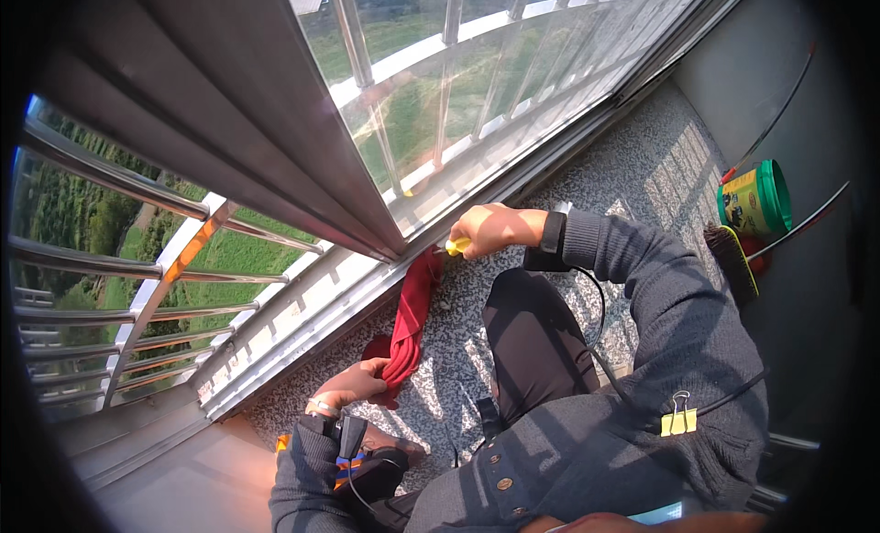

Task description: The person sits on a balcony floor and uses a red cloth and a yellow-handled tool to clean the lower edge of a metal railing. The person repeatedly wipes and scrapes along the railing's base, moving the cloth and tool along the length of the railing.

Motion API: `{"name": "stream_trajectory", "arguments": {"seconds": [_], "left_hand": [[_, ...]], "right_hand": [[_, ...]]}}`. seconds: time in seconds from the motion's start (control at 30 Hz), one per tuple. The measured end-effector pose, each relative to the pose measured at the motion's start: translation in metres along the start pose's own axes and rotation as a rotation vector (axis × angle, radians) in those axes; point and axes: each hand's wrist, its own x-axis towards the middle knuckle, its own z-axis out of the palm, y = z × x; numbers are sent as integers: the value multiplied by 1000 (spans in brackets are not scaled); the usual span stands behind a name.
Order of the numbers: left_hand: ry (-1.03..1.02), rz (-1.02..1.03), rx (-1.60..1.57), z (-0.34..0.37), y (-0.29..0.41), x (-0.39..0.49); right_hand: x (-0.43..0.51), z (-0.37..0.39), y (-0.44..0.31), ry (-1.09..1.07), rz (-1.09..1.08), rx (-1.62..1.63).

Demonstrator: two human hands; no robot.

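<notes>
My right hand (496, 229) grips the yellow handle (457, 245) of a small tool, held at the lower window track beside the corner of the window frame. The tool's tip meets the top end of a red cloth (411, 313), so its shape cannot be told. The cloth hangs in a long strip over the speckled stone ledge. At its lower end my left hand (357, 384) holds the bunched part between thumb and fingers. The metal window track (320, 327) runs diagonally past both hands.
A green plastic bucket (775, 197) stands at the right, with a brush (732, 261) with dark bristles near it. Glass panes and metal bars (103, 261) lie beyond the track. My knee (536, 333) rests over the speckled stone surface (619, 162). Black cables run along my sleeves.
</notes>
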Motion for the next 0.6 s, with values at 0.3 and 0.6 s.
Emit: {"name": "stream_trajectory", "arguments": {"seconds": [0.3, 0.6], "left_hand": [[87, 61, 147, -19, -58, -90], [368, 154, 87, -20, -114, -157]], "right_hand": [[61, 51, -90, -45, -278, -44], [101, 111, -179, 24, -415, -117]]}}
